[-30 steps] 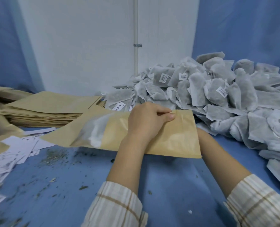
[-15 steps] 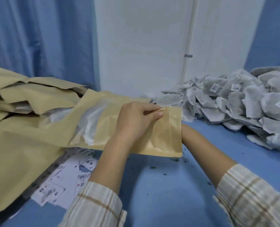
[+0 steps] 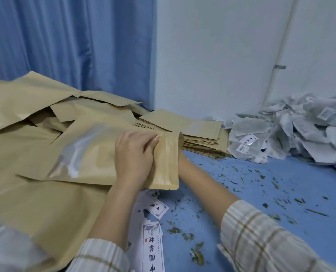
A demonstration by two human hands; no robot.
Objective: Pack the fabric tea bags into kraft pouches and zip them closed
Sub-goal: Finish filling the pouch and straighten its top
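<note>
- The kraft pouch (image 3: pixel 108 156) is held at the centre of the view, lying sideways over the big heap of pouches (image 3: pixel 25 118) at 9 o'clock, with its clear window toward 9 and its mouth end toward 3.
- The left hand (image 3: pixel 133 158) lies on top of the pouch, fingers (image 3: pixel 153 141) curled and pinching the zip strip near the pouch's far edge.
- The right hand is hidden behind the pouch; only the forearm shows, so I cannot tell what its fingers are doing.
- Since a second ago the pouch has been carried from in front of the tea bags over to the heap, and the view has swung left with it. A moment ago the mouth end was held up flat; now it is folded over under the fingers.
- My reading is that the zip is being pressed shut, or is just done, and this pouch is about to join the heap.
- A neat stack of flat pouches (image 3: pixel 183 124) sits at 1 o'clock, just beyond the hands.
- The pile of tea bags (image 3: pixel 300 130) lies at 2 to 3 o'clock, well apart from the pouch.
- Printed labels (image 3: pixel 153 242) lie at 6 o'clock, and loose leaf bits (image 3: pixel 261 183) are scattered across the blue counter (image 3: pixel 281 222).
</note>
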